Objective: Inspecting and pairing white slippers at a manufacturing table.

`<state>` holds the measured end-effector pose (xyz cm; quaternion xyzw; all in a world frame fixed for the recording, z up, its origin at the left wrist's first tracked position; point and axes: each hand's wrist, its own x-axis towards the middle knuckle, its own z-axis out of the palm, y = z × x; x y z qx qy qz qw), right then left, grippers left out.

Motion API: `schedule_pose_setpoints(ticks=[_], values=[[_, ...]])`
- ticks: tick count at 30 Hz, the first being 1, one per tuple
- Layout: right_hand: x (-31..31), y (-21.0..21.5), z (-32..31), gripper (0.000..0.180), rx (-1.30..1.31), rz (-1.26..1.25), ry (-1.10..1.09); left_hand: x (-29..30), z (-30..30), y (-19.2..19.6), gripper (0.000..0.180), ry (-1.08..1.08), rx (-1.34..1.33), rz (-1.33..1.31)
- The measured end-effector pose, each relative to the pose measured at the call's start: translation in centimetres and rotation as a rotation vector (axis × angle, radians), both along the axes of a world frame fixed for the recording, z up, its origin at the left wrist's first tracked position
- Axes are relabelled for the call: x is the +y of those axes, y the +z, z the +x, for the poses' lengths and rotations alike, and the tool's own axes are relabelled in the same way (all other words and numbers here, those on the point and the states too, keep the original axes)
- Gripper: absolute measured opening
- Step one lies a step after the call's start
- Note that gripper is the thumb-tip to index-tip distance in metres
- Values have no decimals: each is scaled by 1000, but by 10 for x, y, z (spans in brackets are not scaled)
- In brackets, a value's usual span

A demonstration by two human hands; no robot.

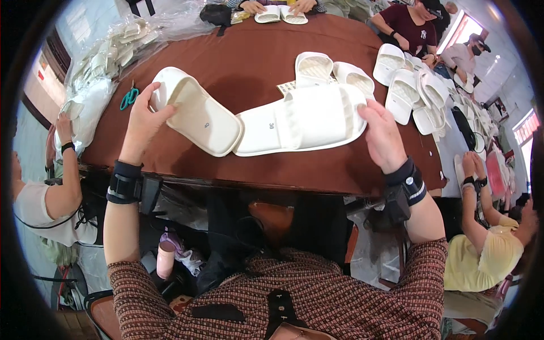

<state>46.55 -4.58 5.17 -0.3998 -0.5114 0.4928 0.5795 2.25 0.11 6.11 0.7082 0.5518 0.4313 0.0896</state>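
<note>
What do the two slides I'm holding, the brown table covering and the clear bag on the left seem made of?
Left slide and right slide: probably moulded foam or rubber, smooth and mostly matte, judging by the thick, rounded edges.
Table covering: likely fabric, dull-finished with faint wrinkles, though the weave isn't visible.
Clear bag: apparently thin plastic film, see-through and crinkled with shiny highlights.

The table point(255, 51) is covered with a reddish-brown cloth. Beyond its middle, a pair of white slides point(313, 67) is set down, and a sheet of small labels point(285, 88) is partly hidden beside them. Teal-handled scissors point(129, 98) are laid toward the left side. The left edge is lined by clear plastic with pale slides inside point(93, 93); the right edge is overlapped by heaped white slides point(400, 93).
</note>
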Motion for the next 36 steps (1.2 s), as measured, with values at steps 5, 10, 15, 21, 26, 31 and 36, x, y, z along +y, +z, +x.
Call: schedule_pose_setpoints(ticks=[5,10,15,21,26,31,36], values=[[9,12,19,26,-48,19,-79,-6,2,12,66,-182,-37,-250],[18,25,19,29,-116,31,-115,2,3,10,67,-265,-28,-296],[38,27,5,27,-183,90,-46,17,6,-4,69,-280,-64,-248],[68,18,-16,28,-280,162,-5,-18,38,-17,43,-173,279,227],[84,14,-46,29,-318,195,-5,-109,104,-12,40,-367,218,35],[110,18,-82,30,-359,179,104,-126,119,-33,56,-449,350,66],[116,10,-108,34,-708,353,39,-121,122,-52,51,-297,348,137]])
